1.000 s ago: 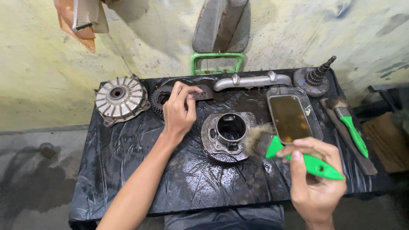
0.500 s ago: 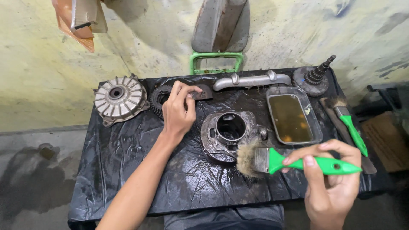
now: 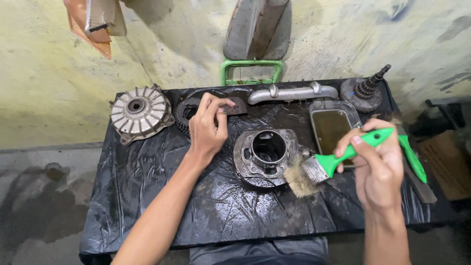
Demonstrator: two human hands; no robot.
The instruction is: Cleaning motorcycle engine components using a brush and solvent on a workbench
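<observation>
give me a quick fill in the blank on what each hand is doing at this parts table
1. The right hand holds a paintbrush with a ____ handle.
2. The brush's bristles touch the round metal cylinder part, on its ____ side in the picture.
3. The left hand rests on a toothed ____.
4. The metal tray holds a brownish ____.

Missing words: green; right; sprocket; liquid
</observation>
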